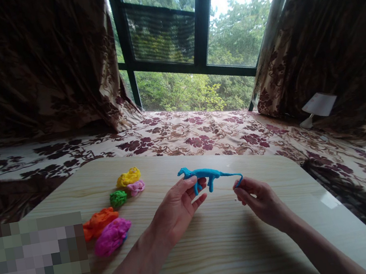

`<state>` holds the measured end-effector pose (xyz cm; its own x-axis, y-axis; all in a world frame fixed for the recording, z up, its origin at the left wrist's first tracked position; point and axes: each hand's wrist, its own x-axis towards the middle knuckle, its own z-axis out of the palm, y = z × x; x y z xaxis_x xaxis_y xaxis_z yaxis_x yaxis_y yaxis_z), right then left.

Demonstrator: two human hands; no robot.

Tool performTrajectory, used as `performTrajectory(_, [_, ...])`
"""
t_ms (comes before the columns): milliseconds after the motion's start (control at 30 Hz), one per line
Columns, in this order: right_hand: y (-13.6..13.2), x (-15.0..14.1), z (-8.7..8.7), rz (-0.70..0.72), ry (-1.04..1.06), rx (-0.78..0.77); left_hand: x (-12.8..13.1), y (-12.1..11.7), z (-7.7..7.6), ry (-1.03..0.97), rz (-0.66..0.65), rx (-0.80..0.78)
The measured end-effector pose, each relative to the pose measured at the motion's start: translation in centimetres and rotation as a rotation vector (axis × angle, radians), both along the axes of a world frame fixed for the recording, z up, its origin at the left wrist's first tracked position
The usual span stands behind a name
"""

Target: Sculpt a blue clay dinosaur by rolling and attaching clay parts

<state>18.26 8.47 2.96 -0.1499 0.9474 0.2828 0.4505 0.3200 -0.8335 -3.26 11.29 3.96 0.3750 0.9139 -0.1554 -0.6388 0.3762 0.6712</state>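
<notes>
Above the pale wood-grain table [189,257] I hold a blue clay animal figure [206,173] with a small head, short legs and a long thin tail. My left hand [180,203] grips its front part, thumb on the near side and fingers behind and below. The head points left and the legs hang down. My right hand [258,197] pinches the tail near its end, where it bends downward. Between the two hands the rear legs and most of the tail show uncovered.
On the table's left lie yellow [128,177], pale pink [137,188], green [118,198], orange [99,223] and magenta [113,236] clay lumps. A blurred patch covers the lower left. Behind are a floral cloth [199,129], a small white lamp [320,104], curtains and a window.
</notes>
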Motion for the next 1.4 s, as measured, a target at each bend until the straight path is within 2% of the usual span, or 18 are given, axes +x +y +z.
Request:
performTrajectory(200, [0.6,0.4,-0.5,0.035,0.014,-0.022,-0.1,0.1,0.0,-0.006,0.007,0.001])
performTrajectory(300, [1.1,1.1,-0.4,-0.029,0.023,0.014,-0.1,0.1,0.0,-0.001,0.021,0.004])
performTrajectory(433, [0.9,1.6,0.5,-0.2,-0.012,0.238,0.0,-0.1,0.2,0.072,0.043,0.079])
performTrajectory(533, [0.4,1.1,1.1,-0.192,-0.152,0.421,0.3,-0.3,0.2,0.125,0.051,0.119])
performTrajectory(600, [0.1,0.7,1.2,-0.155,-0.232,0.476,0.5,-0.4,0.2,0.13,0.042,0.121])
performTrajectory(700, [0.1,0.3,1.0,-0.139,-0.29,0.487,0.8,-0.5,0.3,0.143,0.028,0.103])
performTrajectory(900, [0.3,0.6,0.6,-0.113,-0.296,0.401,1.2,-0.7,0.2,0.165,0.015,0.071])
performTrajectory(1000, [0.3,0.8,0.9,-0.16,-0.318,0.425,1.2,-0.7,0.1,0.191,0.018,0.093])
performTrajectory(1100, [-0.1,0.4,1.5,-0.203,-0.37,0.499,1.4,-0.8,0.0,0.278,0.066,0.188])
performTrajectory(1233, [-0.9,-1.0,2.0,-0.137,-0.432,0.552,1.9,-1.2,0.0,0.43,0.118,0.341])
performTrajectory(1400, [-1.0,-2.0,1.8,-0.074,-0.409,0.544,2.7,-1.9,-0.4,0.503,0.05,0.448])
